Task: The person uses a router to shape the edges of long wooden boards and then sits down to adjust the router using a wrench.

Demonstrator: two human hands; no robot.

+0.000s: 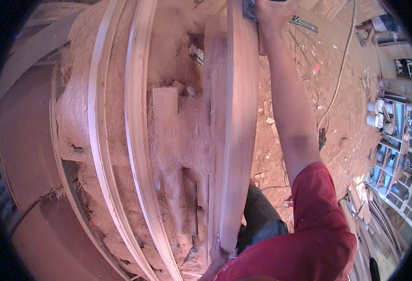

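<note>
A long, thick wooden plank [241, 112] stands on edge, running from the near side to the far end of the view. At its far end my right hand [277, 13] is closed on a dark hand-held tool [250, 10], cut off by the top edge; its exact kind cannot be made out. A metal bar [305, 24] sticks out to the right beside that hand. Close to my body, my left hand [220, 254] grips the plank's near end, its fingers partly hidden. My right arm stretches along the plank's right side.
Two long, pale wooden strips [98, 93] [138, 93] lie to the left on a dust-covered bench [168, 126] with wood offcuts. On the right, a cable [344, 65] crosses a floor [276, 140] strewn with chips. Farther right are shelves [386, 159], stacked timber [369, 220] and another person's hand [367, 32].
</note>
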